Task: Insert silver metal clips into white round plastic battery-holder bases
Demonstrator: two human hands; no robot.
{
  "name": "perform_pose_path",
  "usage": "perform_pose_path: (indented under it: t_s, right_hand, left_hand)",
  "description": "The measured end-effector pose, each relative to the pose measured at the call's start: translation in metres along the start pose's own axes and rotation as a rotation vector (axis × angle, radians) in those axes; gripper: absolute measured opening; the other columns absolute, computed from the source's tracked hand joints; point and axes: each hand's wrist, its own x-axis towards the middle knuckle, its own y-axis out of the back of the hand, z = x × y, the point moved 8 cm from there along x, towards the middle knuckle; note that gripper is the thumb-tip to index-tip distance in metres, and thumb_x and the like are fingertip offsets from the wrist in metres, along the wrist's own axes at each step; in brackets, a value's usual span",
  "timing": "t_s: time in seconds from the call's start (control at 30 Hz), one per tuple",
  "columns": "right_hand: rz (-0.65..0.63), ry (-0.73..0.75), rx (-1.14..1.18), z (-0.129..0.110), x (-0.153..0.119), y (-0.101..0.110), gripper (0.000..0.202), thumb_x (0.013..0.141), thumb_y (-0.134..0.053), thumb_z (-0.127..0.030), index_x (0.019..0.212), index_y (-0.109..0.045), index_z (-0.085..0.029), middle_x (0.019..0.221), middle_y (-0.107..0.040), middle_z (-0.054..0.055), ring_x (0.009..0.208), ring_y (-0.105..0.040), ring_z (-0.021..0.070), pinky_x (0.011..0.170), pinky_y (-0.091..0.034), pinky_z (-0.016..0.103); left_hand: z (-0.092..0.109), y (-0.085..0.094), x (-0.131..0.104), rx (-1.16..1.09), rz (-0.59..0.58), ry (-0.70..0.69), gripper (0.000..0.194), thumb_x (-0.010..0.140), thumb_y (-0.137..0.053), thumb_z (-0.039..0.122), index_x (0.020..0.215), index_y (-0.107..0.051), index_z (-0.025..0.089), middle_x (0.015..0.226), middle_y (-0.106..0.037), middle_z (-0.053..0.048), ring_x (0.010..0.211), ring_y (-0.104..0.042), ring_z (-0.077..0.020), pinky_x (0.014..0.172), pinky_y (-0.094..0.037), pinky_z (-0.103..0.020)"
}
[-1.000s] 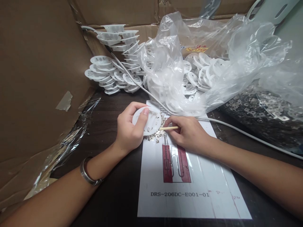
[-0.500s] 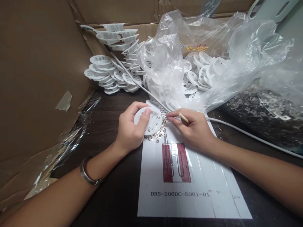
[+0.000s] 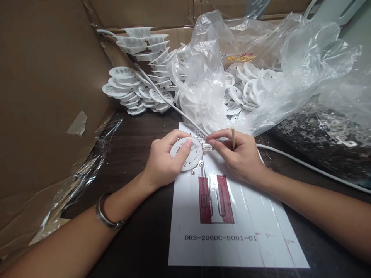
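My left hand (image 3: 164, 160) is closed on a round white plastic disc (image 3: 194, 154), with the thumb pressed over its slotted face. My right hand (image 3: 243, 154) is closed around a short wooden stick (image 3: 233, 135), whose end pokes up between the fingers. The right thumb and index finger meet just right of the disc; whether they pinch a small part I cannot tell. Small metal pieces (image 3: 193, 172) lie under and around the disc, on a printed sheet (image 3: 240, 247). A few more shiny metal pieces (image 3: 207, 147) lie below the right fingertips.
White discs (image 3: 124, 73) are stacked at the back left. More discs (image 3: 249, 90) lie behind a clear plastic bag (image 3: 203, 77). At right is a bag of metal parts (image 3: 315, 135). A grey cable (image 3: 301, 162) crosses the dark table (image 3: 130, 135). Cardboard (image 3: 43, 96) walls the left side.
My left hand and the disc have shifted slightly right and toward me. In my right hand the wooden stick has swung more upright, and that hand has moved a little right.
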Motion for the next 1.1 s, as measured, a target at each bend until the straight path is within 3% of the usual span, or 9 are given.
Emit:
perform_pose_path:
  t_s: [0.23, 0.5, 0.77, 1.1]
  right_hand:
    - [0.016, 0.100, 0.040, -0.009, -0.003, 0.001, 0.010, 0.082, -0.069, -0.026, 0.086, -0.070, -0.017, 0.068, -0.064, -0.003, 0.047, -0.040, 0.0033, 0.046, -0.034, 0.021]
    - [-0.054, 0.174, 0.058, -0.017, -0.002, -0.004, 0.005, 0.084, -0.068, -0.021, 0.081, -0.069, -0.016, 0.076, -0.068, -0.001, 0.062, -0.054, 0.0056, 0.054, -0.039, 0.021]
    - [-0.122, 0.134, 0.118, -0.011, -0.002, -0.009, 0.009, 0.081, -0.070, -0.021, 0.076, -0.065, -0.015, 0.062, -0.056, -0.005, 0.051, -0.037, 0.0035, 0.047, -0.028, 0.020]
    - [-0.226, 0.039, 0.118, -0.008, -0.003, -0.016, 0.017, 0.087, -0.061, -0.030, 0.082, -0.065, -0.015, 0.061, -0.051, -0.003, 0.051, -0.037, 0.0053, 0.047, -0.029, 0.021]
  left_hand:
    - [0.003, -0.002, 0.000, -0.030, -0.036, -0.029, 0.012, 0.086, -0.055, 0.025, 0.086, -0.065, 0.019, 0.073, -0.068, 0.002, 0.063, -0.061, -0.0108, 0.059, -0.047, -0.020]
    - [0.007, -0.008, -0.001, -0.071, -0.101, -0.065, 0.012, 0.085, -0.056, 0.023, 0.088, -0.066, 0.017, 0.073, -0.069, 0.002, 0.058, -0.060, -0.0091, 0.055, -0.047, -0.018]
    - [0.012, -0.008, -0.002, -0.091, -0.114, -0.133, 0.009, 0.082, -0.061, 0.024, 0.085, -0.065, 0.017, 0.074, -0.070, 0.001, 0.060, -0.062, -0.0099, 0.055, -0.048, -0.019]
    - [0.016, -0.004, 0.001, -0.045, -0.067, -0.094, 0.007, 0.080, -0.061, 0.025, 0.081, -0.065, 0.019, 0.073, -0.070, 0.001, 0.060, -0.062, -0.0107, 0.057, -0.050, -0.021]
